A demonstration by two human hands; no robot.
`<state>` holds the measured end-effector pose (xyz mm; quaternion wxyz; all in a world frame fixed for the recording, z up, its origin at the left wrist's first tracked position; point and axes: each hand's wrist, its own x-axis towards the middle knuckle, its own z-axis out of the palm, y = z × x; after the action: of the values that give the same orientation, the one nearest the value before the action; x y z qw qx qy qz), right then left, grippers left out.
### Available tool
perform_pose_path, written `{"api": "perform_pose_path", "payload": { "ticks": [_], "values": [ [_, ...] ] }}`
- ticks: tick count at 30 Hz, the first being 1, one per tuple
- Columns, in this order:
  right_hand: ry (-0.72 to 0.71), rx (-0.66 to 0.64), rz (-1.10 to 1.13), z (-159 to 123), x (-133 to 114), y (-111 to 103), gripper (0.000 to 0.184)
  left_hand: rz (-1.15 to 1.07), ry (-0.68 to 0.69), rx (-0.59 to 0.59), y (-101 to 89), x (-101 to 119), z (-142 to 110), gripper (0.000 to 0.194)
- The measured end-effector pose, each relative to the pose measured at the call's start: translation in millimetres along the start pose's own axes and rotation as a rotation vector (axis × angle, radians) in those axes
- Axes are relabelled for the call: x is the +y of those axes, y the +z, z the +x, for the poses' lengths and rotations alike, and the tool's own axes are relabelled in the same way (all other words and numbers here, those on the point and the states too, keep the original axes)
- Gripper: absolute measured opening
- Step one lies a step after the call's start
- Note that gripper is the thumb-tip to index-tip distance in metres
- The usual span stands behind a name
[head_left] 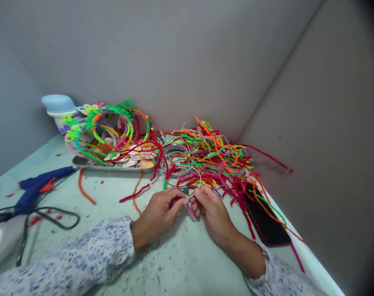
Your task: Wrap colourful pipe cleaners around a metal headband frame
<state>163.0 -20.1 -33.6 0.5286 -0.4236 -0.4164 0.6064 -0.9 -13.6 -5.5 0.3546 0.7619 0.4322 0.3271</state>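
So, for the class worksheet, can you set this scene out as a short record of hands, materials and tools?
Left hand: fingertips pinched at a thin silvery hoop
Right hand: fingertips pinched at the same hoop, close to the left's
By the fingertips: short pink piece
Beyond the right hand: pile of colourful fuzzy stems
Back left: metal tray of shells, fuzzy rings above
Left: blue glue gun
Right: dark phone, partly under stems

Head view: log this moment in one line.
left hand: pinching pink strip; right hand: pinching wire hoop; glue gun: lying at left; shell tray: beyond hands; phone: at right
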Motion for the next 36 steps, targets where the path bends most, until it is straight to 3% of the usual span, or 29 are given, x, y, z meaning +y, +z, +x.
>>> {"api": "perform_pose_path", "payload": {
  "ticks": [12,25,36],
  "values": [
    [0.010,-0.002,-0.017,-1.4,-0.5,0.3,0.027,0.115,0.118,0.005,-2.1,2.7,-1.8,0.019],
    [-0.005,-0.023,0.005,-4.0,-1.5,2.5,0.027,0.448,0.184,0.034,-0.7,-1.0,-3.9,0.015],
    [-0.007,0.009,0.053,-3.1,-3.6,2.9,0.026,0.324,0.250,0.082,-0.7,-6.3,-4.5,0.012]
  ]
}}
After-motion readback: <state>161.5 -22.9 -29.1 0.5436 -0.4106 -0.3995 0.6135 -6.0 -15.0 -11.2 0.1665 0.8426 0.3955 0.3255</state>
